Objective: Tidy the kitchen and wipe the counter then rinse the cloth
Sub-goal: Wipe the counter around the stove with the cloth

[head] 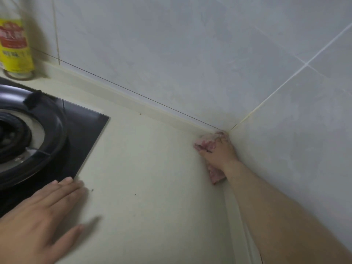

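The right hand (217,153) is pressing a pink-and-white crumpled cloth (206,141) into the far right corner of the pale cream stone surface (152,168), where the two grey tiled walls (171,54) are meeting. Its fingers are bending down over the wad, and cloth is sticking out both ahead of the fingertips and behind the wrist. The left hand (43,212) is lying flat with straight fingers on the surface near its front edge, holding nothing, its fingertips just beside the corner of the black glass hob (83,134).

The cloth is looking soft, light and limp, probably damp, so it is likely folding and slipping under the palm rather than holding a shape. Bunching it and taking it across the middle, fingers over the top and thumb under, is seeming the surest hold for wiping and for carrying it to rinse.

A yellow-labelled bottle (15,44) is standing at the far left corner. Its label is showing a red panel with pale lettering, too blurred to read.
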### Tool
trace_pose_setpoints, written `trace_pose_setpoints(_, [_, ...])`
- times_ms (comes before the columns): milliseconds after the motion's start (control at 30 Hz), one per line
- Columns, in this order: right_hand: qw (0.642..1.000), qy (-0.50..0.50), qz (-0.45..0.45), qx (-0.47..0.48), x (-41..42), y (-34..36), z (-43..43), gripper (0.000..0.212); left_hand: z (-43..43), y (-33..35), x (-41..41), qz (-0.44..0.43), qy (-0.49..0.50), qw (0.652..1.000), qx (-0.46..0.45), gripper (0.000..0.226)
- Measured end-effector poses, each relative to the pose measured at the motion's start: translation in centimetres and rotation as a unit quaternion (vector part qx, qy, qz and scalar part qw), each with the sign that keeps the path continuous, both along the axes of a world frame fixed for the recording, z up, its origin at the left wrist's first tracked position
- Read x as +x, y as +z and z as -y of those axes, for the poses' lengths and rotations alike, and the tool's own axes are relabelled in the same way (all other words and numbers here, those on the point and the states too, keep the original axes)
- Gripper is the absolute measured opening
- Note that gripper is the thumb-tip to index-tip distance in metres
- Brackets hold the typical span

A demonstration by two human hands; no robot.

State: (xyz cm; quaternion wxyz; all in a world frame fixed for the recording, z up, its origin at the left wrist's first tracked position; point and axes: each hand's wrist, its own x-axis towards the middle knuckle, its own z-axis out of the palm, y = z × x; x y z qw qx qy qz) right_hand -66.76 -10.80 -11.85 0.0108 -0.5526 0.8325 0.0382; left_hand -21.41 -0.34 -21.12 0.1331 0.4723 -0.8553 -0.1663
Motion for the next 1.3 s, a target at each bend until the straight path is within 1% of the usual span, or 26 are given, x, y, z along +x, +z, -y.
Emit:
trace_pose_setpoints(33, [1.0,0.01,-0.013,0.012,-0.3,-0.2,-0.1,0.108,-0.1,1.3,-0.2,-0.003,0.009,1.0,-0.008,0.082])
trace_pose_setpoints(67, [1.0,0.018,-0.011,0.022,-0.4,-0.3,-0.2,0.101,-0.5,2.2,-0.3,0.012,0.013,1.0,-0.002,0.083])
trace_pose_setpoints(133, [0.999,0.021,-0.021,0.04,0.3,0.3,-1.4,0.094,-1.0,2.7,-0.2,0.043,0.002,0.998,0.047,0.085])
trace_pose_setpoints(167, [0.998,0.032,-0.025,0.038,0.8,0.9,-2.1,0.086,-1.2,2.9,-0.1,0.052,-0.007,0.995,0.08,0.085])
trace_pose_setpoints(200, [0.998,0.046,-0.029,0.041,1.1,1.3,-2.7,0.074,-1.3,3.1,0.0,0.055,-0.004,0.995,0.086,0.086])
trace_pose_setpoints(233, [0.997,0.053,-0.029,0.045,1.2,1.5,-3.2,0.064,-1.2,3.3,0.0,0.054,0.001,0.996,0.071,0.086])
trace_pose_setpoints(267, [0.998,0.051,-0.016,0.041,1.4,1.9,-3.6,0.063,-1.1,3.5,-0.3,0.052,0.01,0.997,0.047,0.087])
trace_pose_setpoints(300, [0.998,0.045,-0.002,0.037,1.5,1.9,-3.6,0.066,-0.9,3.7,-0.7,0.052,0.023,0.998,0.02,0.09])
trace_pose_setpoints(367, [0.999,0.032,0.015,0.015,0.8,1.1,-3.2,0.073,0.1,4.2,-2.3,0.049,0.035,0.998,-0.014,0.105])
trace_pose_setpoints(433, [1.0,0.023,0.019,0.005,0.4,0.5,-3.1,0.076,2.0,5.3,-4.4,0.026,0.056,0.998,-0.018,0.111])
trace_pose_setpoints(467, [1.0,0.021,0.016,0.01,0.7,0.7,-3.3,0.075,3.6,5.7,-5.6,0.035,0.065,0.997,-0.023,0.109])
trace_pose_setpoints(533, [0.999,0.04,0.006,0.018,1.6,1.6,-3.6,0.076,7.0,6.1,-7.4,0.073,0.104,0.992,-0.027,0.098])
trace_pose_setpoints(600, [0.999,0.034,0.012,0.017,1.5,1.6,-3.3,0.075,9.9,5.7,-7.9,0.102,0.151,0.983,0.011,0.088])
trace_pose_setpoints(633, [1.0,0.025,0.013,0.012,1.3,1.4,-3.0,0.077,10.7,5.4,-7.9,0.1,0.17,0.98,0.035,0.087])
trace_pose_setpoints(733, [1.0,-0.013,0.017,-0.004,0.8,0.4,-2.0,0.107,11.8,4.2,-7.9,0.062,0.197,0.977,0.056,0.087])
trace_pose_setpoints(767, [1.0,-0.02,0.022,-0.006,0.5,0.1,-1.6,0.107,11.8,4.1,-7.9,0.052,0.197,0.978,0.055,0.09])
trace_pose_setpoints(867, [0.999,-0.03,0.036,0.006,0.1,0.6,-0.7,0.089,12.0,3.8,-7.7,0.042,0.199,0.979,0.032,0.1])
trace_pose_setpoints(967, [0.999,-0.021,0.043,0.01,-0.2,1.0,0.2,0.076,12.1,3.6,-7.6,0.044,0.196,0.979,0.033,0.1])
trace_pose_setpoints(1100, [0.999,-0.011,0.035,0.006,-0.4,0.7,0.8,0.068,12.4,3.3,-7.4,0.066,0.19,0.979,0.021,0.095])
trace_pose_setpoints(1200, [0.998,-0.003,0.059,-0.002,-0.4,1.0,0.5,0.059,12.5,3.3,-7.4,0.075,0.186,0.979,0.031,0.096])
trace_pose_setpoints(1233, [0.998,-0.005,0.065,0.008,-0.2,1.1,0.1,0.062,12.5,3.4,-7.5,0.071,0.186,0.979,0.031,0.097])
trace_pose_setpoints(1300, [0.996,-0.022,0.081,0.02,0.1,1.4,-0.9,0.081,12.3,3.7,-7.5,0.065,0.187,0.979,0.045,0.099])
